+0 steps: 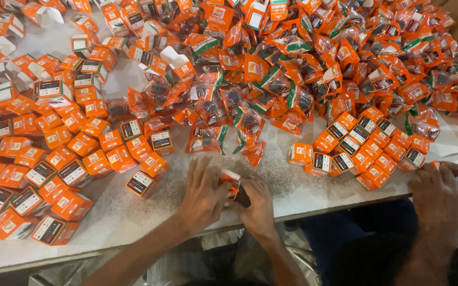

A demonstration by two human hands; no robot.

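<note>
— Head view: where is the box, how oriented?
— Small orange box point(232, 182) sits above the desk point(292, 185) edge; fingers of my left hand point(203, 197) and right hand point(256, 207) grip it. Long axis, facing: cannot tell; blurred.

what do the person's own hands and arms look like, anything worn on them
Both are bare. The left hand and right hand show no gloves, and no rings or watch can be made out. The forearms run uncovered to the bottom edge of the picture, with no sleeve in view. The other pair of hands at the right edge belongs to a co-worker.
</note>
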